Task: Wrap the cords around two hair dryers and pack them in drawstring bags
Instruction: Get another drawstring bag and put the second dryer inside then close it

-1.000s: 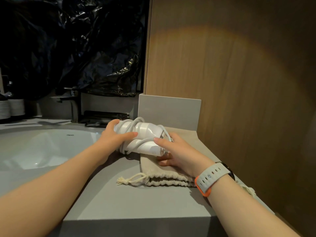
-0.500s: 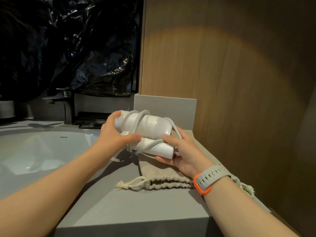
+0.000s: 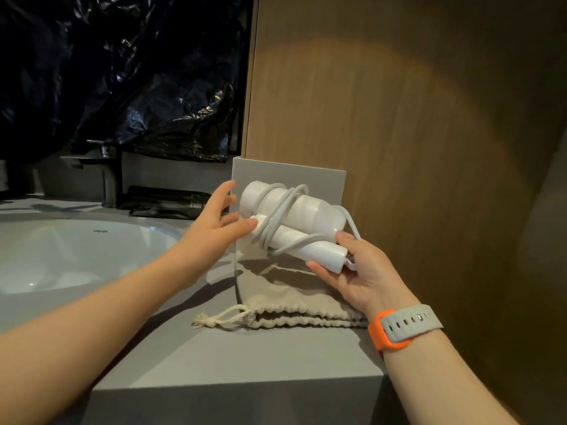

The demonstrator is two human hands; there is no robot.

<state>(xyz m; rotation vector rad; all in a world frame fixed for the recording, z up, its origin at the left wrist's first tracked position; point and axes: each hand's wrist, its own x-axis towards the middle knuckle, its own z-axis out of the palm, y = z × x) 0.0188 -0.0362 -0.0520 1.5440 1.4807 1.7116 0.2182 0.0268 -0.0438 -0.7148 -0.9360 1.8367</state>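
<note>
The right hand [image 3: 365,271], fingers curled, is gripping the folded handle end of the white hair dryer [image 3: 306,210], holding it in the air above the drawstring bag [image 3: 291,296]. The left hand [image 3: 214,228], fingers straight and spread, is touching the dryer's other end with its thumb tip. The cord [image 3: 276,220] is lying coiled around barrel and handle. The bag is lying flat on the grey countertop [image 3: 245,357], gathered mouth toward the viewer. Left of the bag a white sink [image 3: 76,256] is showing, with a faucet [image 3: 106,173] standing behind it.
</note>
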